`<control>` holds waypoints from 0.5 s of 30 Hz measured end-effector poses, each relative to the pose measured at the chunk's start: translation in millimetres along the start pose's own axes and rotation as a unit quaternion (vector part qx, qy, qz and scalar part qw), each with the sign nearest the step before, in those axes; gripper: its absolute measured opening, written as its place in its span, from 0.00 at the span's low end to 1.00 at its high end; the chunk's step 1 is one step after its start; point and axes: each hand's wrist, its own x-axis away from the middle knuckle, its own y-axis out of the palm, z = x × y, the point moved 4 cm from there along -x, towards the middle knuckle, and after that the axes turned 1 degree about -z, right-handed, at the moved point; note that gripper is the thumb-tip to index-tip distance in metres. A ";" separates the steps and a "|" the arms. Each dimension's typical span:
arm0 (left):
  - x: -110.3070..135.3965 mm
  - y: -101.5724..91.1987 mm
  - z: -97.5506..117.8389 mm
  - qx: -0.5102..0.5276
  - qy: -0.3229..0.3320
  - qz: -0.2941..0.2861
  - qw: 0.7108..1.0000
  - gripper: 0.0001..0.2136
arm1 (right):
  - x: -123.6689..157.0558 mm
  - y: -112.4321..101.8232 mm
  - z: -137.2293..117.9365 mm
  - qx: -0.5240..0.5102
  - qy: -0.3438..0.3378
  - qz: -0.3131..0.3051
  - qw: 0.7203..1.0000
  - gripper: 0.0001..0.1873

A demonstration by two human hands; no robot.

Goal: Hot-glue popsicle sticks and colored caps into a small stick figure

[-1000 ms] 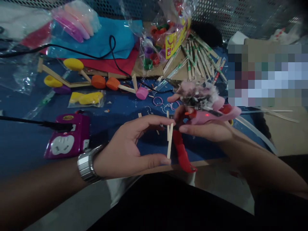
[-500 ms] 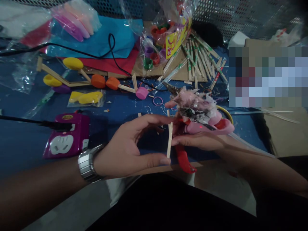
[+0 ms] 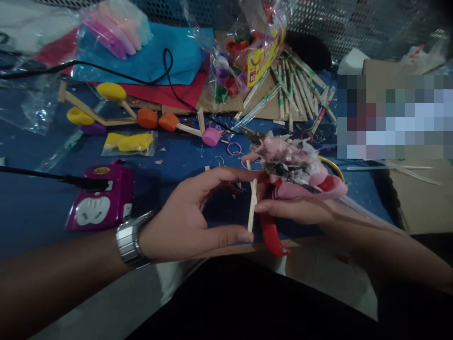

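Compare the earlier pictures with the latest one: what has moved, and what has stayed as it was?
The right hand, gripping the pink tool, has shifted left and slightly down, so its fingers now meet the wooden sticks, closing the small gap seen before. The left hand still pinches the sticks upright between thumb and forefinger. The purple power strip has not moved.

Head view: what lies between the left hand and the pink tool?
The head view shows a thin wooden stick, upright, pinched end to end between forefinger and thumb of the left hand. The right hand, holding the pink tool, touches it.
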 end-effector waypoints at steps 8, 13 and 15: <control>-0.9 -5.9 -1.6 -0.029 -0.026 0.082 0.996 0.33 | -1.9 -7.8 1.6 -0.015 -0.017 -0.025 0.999 0.29; -0.8 -5.7 -1.6 -0.077 -0.050 0.092 0.992 0.32 | -0.4 -3.5 0.8 0.031 0.050 -0.039 0.997 0.33; -1.2 -5.9 -0.2 -0.098 -0.055 0.091 0.990 0.31 | 1.0 -5.0 1.3 0.091 0.045 -0.020 0.995 0.31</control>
